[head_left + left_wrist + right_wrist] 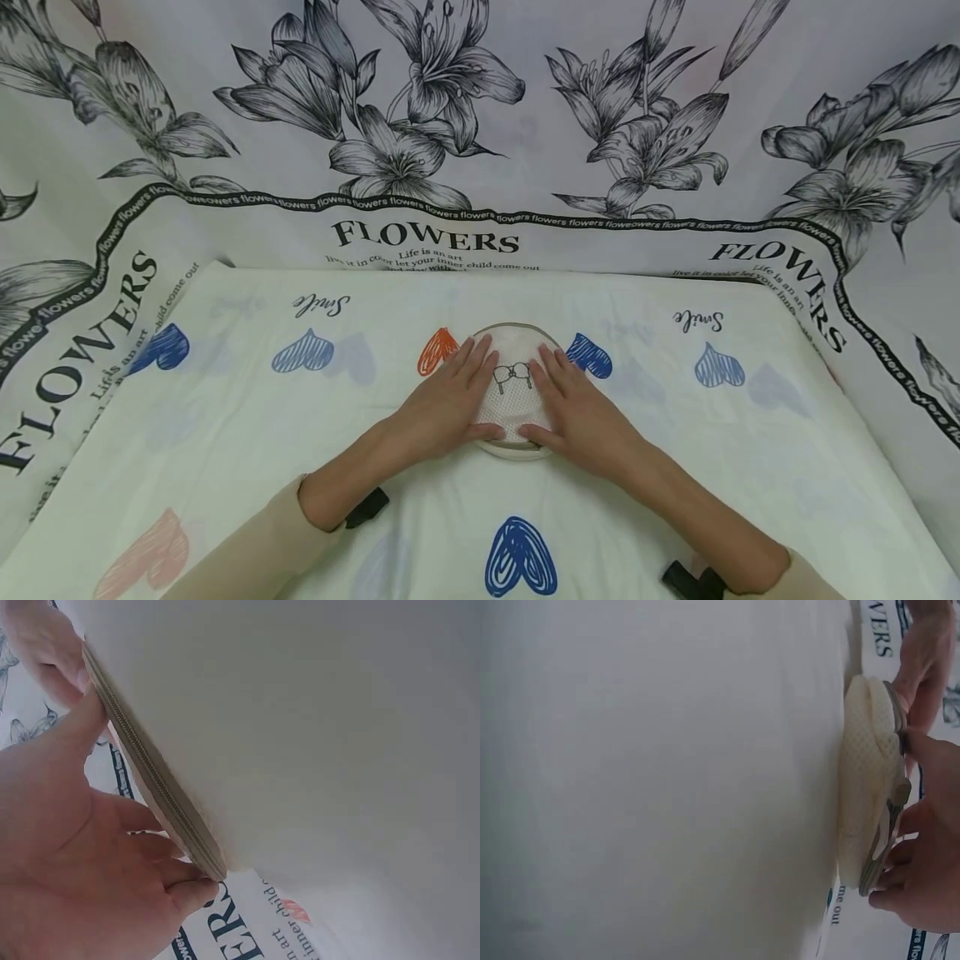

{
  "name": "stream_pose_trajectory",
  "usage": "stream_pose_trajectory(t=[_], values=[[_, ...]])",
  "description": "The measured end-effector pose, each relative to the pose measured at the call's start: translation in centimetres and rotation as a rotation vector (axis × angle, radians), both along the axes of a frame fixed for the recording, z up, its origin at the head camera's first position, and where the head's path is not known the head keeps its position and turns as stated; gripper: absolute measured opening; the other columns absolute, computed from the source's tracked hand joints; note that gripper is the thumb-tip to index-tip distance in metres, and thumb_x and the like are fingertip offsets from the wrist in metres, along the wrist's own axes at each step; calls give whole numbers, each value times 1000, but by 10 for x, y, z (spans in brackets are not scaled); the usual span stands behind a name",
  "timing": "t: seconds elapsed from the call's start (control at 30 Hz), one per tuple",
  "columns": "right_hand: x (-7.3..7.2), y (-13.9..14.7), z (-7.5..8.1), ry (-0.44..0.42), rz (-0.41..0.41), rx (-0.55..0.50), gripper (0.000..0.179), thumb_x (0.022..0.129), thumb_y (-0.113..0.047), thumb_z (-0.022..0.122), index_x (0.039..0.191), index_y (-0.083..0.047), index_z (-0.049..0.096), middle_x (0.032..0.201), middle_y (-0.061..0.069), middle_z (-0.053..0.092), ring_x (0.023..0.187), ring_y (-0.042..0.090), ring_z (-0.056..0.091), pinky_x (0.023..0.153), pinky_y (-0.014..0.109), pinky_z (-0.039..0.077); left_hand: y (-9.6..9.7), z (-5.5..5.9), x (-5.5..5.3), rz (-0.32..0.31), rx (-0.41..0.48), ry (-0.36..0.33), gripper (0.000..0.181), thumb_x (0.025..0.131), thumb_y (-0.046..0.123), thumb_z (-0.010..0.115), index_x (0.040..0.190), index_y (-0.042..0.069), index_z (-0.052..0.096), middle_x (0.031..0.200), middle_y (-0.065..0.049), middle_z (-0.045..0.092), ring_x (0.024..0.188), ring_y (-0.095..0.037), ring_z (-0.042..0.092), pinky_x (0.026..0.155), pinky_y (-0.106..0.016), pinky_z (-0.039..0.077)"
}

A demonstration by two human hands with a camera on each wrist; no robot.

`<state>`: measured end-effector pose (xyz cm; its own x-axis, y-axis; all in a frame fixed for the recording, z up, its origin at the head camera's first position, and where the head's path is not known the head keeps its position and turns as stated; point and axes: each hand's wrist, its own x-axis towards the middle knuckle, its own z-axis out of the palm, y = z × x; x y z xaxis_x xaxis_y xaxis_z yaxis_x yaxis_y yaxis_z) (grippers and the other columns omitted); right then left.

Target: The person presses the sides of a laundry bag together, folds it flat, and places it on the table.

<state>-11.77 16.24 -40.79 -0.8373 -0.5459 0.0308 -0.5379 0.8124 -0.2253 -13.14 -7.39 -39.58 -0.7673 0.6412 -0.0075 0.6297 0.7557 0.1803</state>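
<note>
A round cream mesh bag (517, 408) with a small glasses drawing on its top lies flat on the cloth. My left hand (448, 402) rests on its left side, fingers straight and pointing away, thumb near the front edge. On the opposite side my right hand (588, 410) touches the top in the same manner, the two thumb tips close together. A grey-brown zipper (161, 776) follows the rim in the left wrist view. From the right wrist, the puffy mesh side wall shows, along with a zip pull (903, 792) on the rim.
A white cloth (300, 467) printed with hearts covers the table. Behind and at the sides hangs a floral sheet (630, 242) with lettering. Dark straps or devices (367, 508) sit by both forearms.
</note>
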Motion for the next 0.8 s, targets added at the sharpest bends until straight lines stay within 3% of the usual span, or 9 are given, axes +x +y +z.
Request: stream_pose_trajectory(t=[0.17,0.37,0.63,0.8], values=[[1,-4,-3,61,37,72,88,95,-57,57,153,3,29,161,24,18,148,40,17,119,48,23,-1,-3,-3,-56,-29,22,99,91,58,62,154,-7,23,161,-26,13,150,-38,11,122,-44,14],[2,-3,-6,80,55,76,88,96,-55,56,152,7,29,159,27,19,148,43,17,118,48,25,0,-5,-7,-72,-73,-7,100,91,61,59,154,-8,21,161,-26,11,150,-38,10,122,-44,14],[3,-2,-5,47,49,90,86,97,-53,56,152,8,28,159,29,19,147,44,18,117,50,26,6,-2,-11,-59,-133,-60,101,91,61,58,155,-6,19,162,-24,11,150,-37,9,122,-44,14],[2,-4,-5,13,53,108,86,98,-53,54,153,7,26,159,28,18,148,43,16,117,50,25,7,0,-11,-64,-183,-53,101,91,63,56,154,-7,21,161,-25,13,150,-37,12,121,-44,16]])
